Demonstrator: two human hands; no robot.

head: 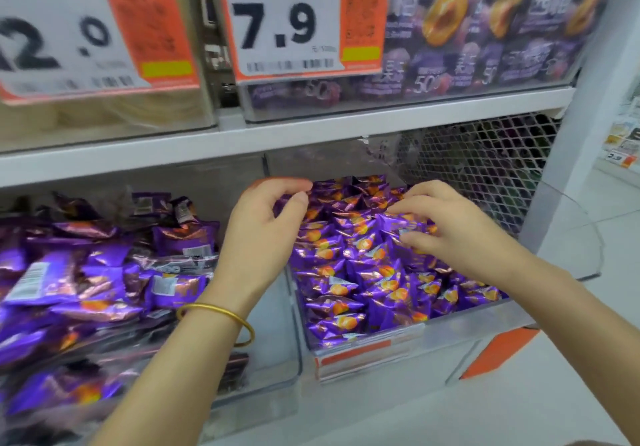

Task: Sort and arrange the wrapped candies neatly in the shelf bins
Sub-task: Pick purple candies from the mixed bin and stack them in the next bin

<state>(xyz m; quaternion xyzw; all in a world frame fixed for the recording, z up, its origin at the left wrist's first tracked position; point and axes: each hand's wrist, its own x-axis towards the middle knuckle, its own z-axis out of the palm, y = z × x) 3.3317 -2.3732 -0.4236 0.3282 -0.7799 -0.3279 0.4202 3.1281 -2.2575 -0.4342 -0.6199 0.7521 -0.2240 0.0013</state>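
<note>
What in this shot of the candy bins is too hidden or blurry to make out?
Head view:
- 7.9 price tag: small print blurred.
- Left price tag: leading digit cut by the left edge.
- Left hand: whether its curled fingers pinch a wrapped candy, hidden by the hand itself.
- Behind the mesh panel: too dark.

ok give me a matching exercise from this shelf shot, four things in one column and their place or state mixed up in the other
Things:
1 thin gold bangle
2 right hand
3 white price card reading 7.9
4 white wire mesh panel

Place or state:
a on the upper shelf front
b round the left wrist
c behind the right clear plastic bin
d pinching a purple wrapped candy

Pairs: 1-b, 2-d, 3-a, 4-c
</note>
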